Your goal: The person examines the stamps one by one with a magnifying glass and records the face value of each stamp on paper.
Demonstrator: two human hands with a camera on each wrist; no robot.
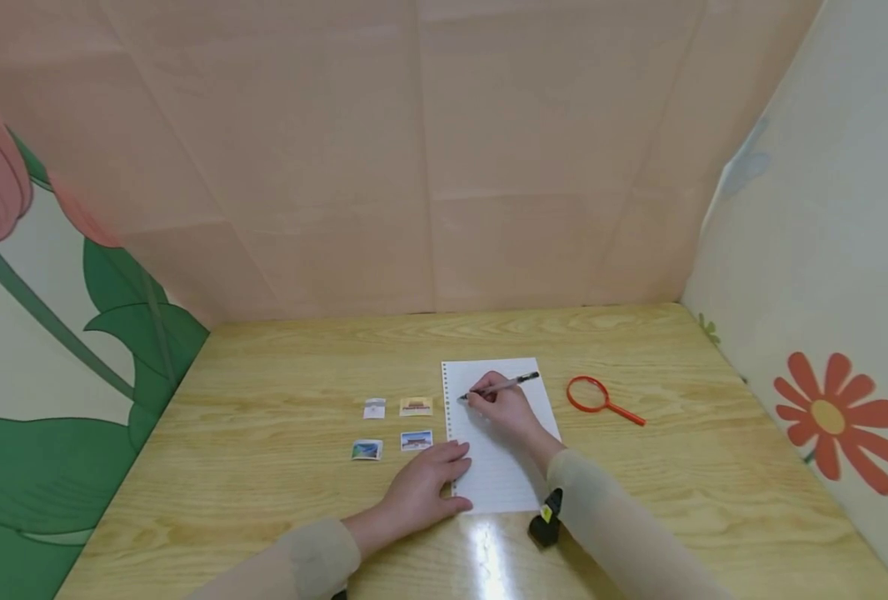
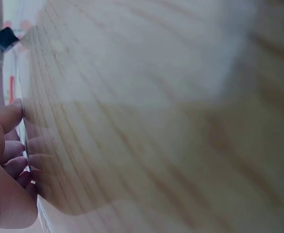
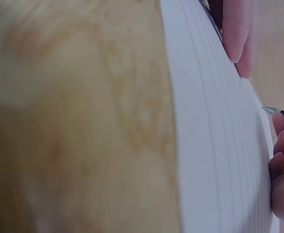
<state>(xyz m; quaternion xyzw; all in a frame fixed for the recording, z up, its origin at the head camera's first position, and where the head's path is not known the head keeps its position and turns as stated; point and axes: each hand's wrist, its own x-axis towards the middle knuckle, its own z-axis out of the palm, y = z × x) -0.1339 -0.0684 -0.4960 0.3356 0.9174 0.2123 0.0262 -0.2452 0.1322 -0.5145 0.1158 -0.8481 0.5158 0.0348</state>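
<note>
Head view: pen (image 1: 506, 385) in right hand (image 1: 506, 412), grip pinching it, tip at the upper left of the paper (image 1: 496, 479); left hand (image 1: 425, 490) with grip spread, fingers on the paper's left edge; four cards (image 1: 416, 407) to the left on the table (image 1: 264, 408), red magnifier (image 1: 627, 414) to the right. Left wrist view: left hand at far left, thumb apart from fingers, against a blurred stretch of table. Right wrist view: lined paper, pen nib showing past right fingers
</note>
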